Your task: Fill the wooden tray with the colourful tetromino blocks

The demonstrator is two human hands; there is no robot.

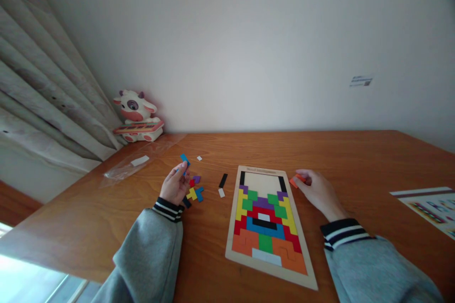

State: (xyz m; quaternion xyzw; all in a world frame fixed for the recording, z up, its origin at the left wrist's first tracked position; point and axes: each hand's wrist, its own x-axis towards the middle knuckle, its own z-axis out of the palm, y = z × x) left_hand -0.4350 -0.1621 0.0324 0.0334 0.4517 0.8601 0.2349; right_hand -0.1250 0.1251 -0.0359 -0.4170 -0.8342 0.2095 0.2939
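Note:
A wooden puzzle board [232,236] lies on the table, its lower part filled with coloured block pieces and its top middle bare. My left hand [175,186] is closed on a blue puzzle piece [184,158], held above loose pieces to the left of the board. Beneath and beside it are a yellow piece [192,194], another blue piece [199,194] and a purple piece [196,179]. To the right of the board, my right hand [318,191] pinches an orange puzzle piece [297,179] near the table surface; its fingers partly hide it.
Between the loose pieces and the board lie a black strip [223,180] and a white piece [222,192]. A cow toy with a keyboard [138,118] stands at the back left by a clear plastic bag [122,169]. A printed sheet [432,206] rests at the right.

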